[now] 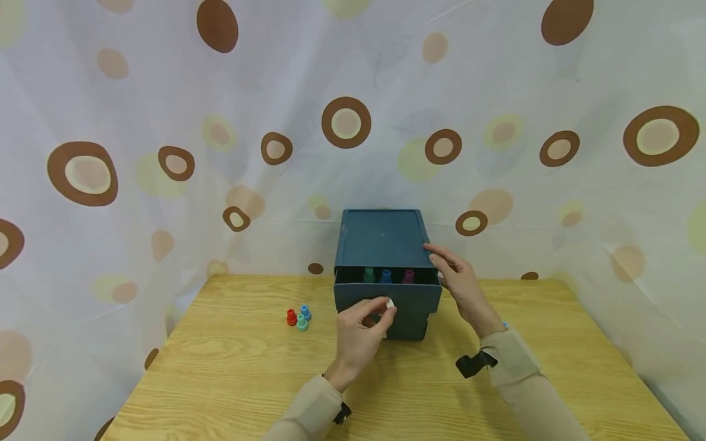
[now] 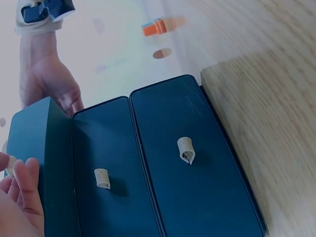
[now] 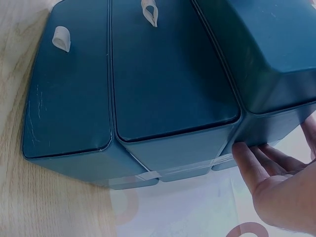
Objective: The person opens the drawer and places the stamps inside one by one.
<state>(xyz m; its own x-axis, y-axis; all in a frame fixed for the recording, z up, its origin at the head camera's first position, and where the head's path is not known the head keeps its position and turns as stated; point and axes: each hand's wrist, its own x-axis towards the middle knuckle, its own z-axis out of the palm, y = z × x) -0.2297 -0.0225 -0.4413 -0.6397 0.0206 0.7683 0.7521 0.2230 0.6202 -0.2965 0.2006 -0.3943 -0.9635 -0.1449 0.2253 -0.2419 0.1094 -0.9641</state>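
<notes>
A dark blue drawer cabinet stands at the back of the table, its top drawer pulled partly out. My left hand pinches that drawer's white pull tab between thumb and fingers. Inside the drawer stand a green peg-like piece, a blue one and a purple one. At the cabinet's right side is my right hand, fingers extended against the side wall in the right wrist view. The two lower drawers, with white tabs of their own, are closed.
Left of the cabinet, a red piece, a blue piece and a teal piece stand grouped on the wooden table. A bit of blue shows behind my right wrist. A patterned curtain hangs behind.
</notes>
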